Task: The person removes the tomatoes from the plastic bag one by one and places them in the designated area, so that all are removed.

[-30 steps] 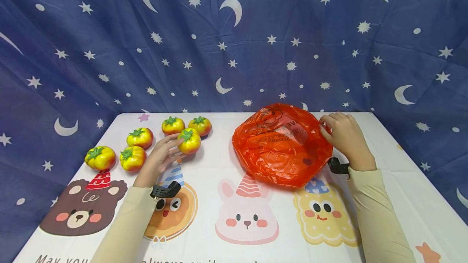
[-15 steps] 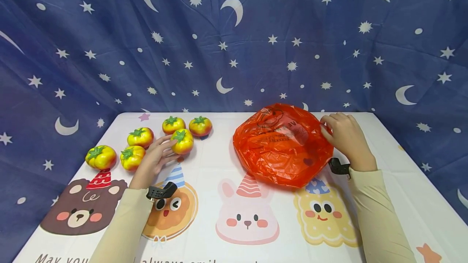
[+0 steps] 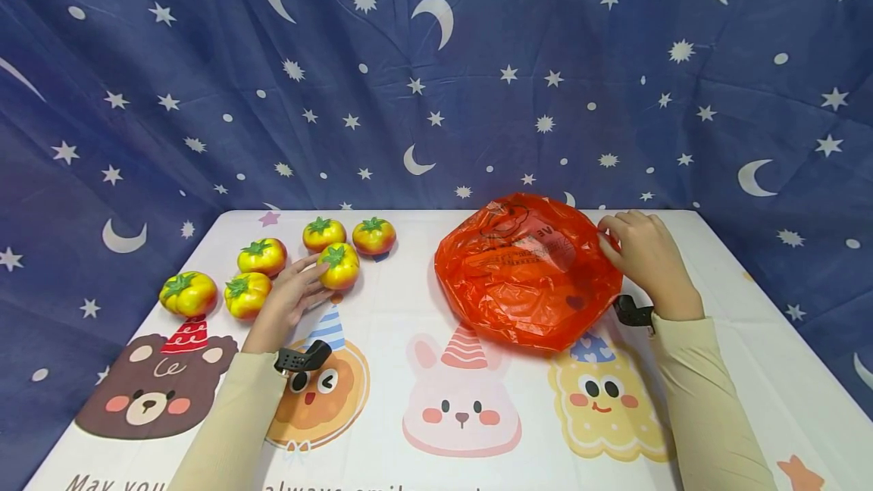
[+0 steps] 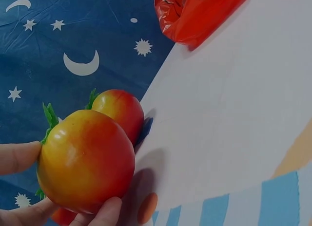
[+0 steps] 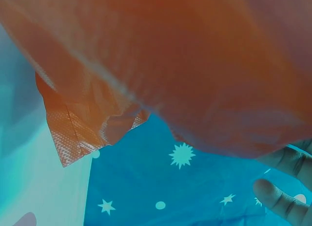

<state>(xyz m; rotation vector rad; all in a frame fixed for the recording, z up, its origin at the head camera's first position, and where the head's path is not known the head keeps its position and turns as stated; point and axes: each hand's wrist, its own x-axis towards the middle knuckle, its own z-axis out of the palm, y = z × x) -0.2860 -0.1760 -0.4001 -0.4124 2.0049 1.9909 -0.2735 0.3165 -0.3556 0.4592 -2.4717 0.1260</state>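
In the head view my left hand [image 3: 289, 300] holds a yellow-and-red tomato [image 3: 339, 266] with a green leafy top. The left wrist view shows the thumb on one side of this tomato [image 4: 85, 162] and fingertips under it; whether it touches the table is unclear. Other tomatoes stand close by: two behind it [image 3: 323, 234], and three to the left, including one beside my wrist [image 3: 248, 295]. On the right, my right hand [image 3: 641, 252] grips the edge of a red plastic bag [image 3: 525, 279]. In the right wrist view the bag [image 5: 195, 75] covers much of the hand, with some fingertips visible.
A white tablecloth [image 3: 402, 370] with printed cartoon faces covers the table. Its far edge meets a blue curtain [image 3: 436, 97] with moons and stars. White cloth lies between the held tomato and the bag.
My left hand shifted slightly left with the tomato between the first two frames, then stayed nearly still. The right hand and the bag keep their place.
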